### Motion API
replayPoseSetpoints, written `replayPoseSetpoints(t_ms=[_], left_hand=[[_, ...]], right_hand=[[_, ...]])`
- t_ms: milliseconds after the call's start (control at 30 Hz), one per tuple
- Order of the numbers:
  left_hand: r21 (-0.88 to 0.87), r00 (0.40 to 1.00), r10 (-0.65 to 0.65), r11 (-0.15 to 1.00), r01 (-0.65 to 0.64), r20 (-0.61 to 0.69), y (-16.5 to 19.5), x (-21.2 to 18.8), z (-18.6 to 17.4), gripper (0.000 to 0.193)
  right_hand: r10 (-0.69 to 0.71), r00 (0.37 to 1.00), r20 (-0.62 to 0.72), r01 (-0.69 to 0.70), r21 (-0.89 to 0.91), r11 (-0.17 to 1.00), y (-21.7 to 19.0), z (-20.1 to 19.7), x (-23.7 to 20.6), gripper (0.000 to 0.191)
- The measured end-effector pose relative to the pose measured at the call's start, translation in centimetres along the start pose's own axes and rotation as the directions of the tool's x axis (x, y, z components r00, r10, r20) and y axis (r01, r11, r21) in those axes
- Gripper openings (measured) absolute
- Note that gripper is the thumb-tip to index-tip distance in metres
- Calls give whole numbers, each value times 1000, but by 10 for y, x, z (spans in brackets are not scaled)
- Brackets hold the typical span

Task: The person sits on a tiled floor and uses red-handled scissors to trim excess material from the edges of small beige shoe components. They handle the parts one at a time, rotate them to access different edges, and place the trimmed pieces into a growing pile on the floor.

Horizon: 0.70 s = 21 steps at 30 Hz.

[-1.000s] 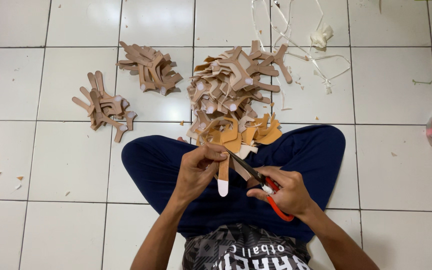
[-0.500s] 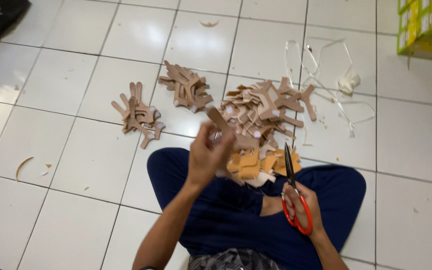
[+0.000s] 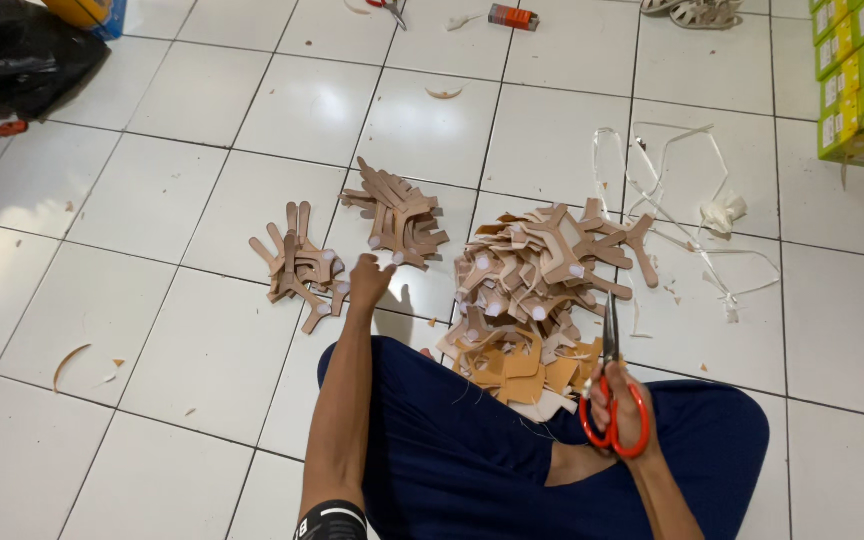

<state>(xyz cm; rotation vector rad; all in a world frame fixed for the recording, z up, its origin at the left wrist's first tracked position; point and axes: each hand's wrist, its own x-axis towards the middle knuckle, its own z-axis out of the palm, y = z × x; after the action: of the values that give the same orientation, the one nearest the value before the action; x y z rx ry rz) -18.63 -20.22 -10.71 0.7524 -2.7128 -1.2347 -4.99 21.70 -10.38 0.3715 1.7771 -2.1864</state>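
I'm sitting cross-legged on the white tile floor (image 3: 152, 190), the big heap of tan cut pieces (image 3: 542, 270) lying just ahead for easy reach. My left hand (image 3: 367, 280) is reaching, fingers loosely open and empty, between the two smaller stacks (image 3: 397, 215). My right hand (image 3: 620, 415) is gripping red-handled scissors (image 3: 612, 395), blades pointing away, closed.

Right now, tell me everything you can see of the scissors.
The scissors have red loop handles and dark metal blades. The right hand holds them, fingers through the loops. The blades look closed and point up and away from the person, the tip reaching the near edge of the big pile of tan cut pieces. They are held above the person's dark blue trouser leg, over the white tiled floor.
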Motion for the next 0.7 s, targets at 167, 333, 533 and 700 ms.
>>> replayPoseSetpoints(t_ms=[167,333,533,700], left_hand=[[147,925,153,965,-215,347,16,9,13,51],[148,952,89,980,-137,293,19,21,22,40],[186,973,172,972,-142,-156,-1,47,22,26],[117,944,147,986,-117,-295,-11,72,13,46]], right_hand=[[23,1000,-4,-22,99,995,11,-9,37,45],[9,1000,-18,-9,30,1000,18,-11,39,44],[31,998,-47,-31,-12,999,16,-7,43,42],[63,996,-60,-66,-47,997,17,-5,46,43]])
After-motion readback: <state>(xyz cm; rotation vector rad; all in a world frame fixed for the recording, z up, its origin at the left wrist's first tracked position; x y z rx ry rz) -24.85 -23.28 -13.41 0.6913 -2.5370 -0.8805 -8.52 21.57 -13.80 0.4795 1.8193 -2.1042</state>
